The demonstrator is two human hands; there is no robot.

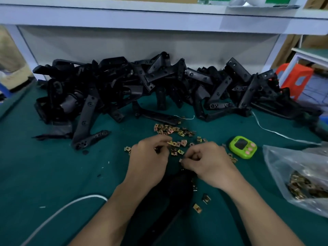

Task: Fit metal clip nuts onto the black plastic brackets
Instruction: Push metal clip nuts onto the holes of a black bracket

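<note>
Hands sit close together over the scattered clip nuts [173, 130]. The left hand [149, 157] curls its fingers into the scatter (whether it has one pinched I cannot tell), and the right hand [211, 164] nips a single clip nut [181, 160] between thumb and fingertip. Below them lies a black bracket [179, 187], mostly hidden by the wrists.

The nuts look light, stiff and springy, with thin edges. They are best taken by the flat sides and slid mouth-first over a bracket edge. The bracket seems rigid and easily steadied with one hand.

On the green table [53, 166] are a white cable [62, 208], the pile of brackets [142, 86] at the back, a green timer [242, 147] and a plastic bag [280, 162] of more nuts. A white shelf [124, 15] spans overhead.
</note>
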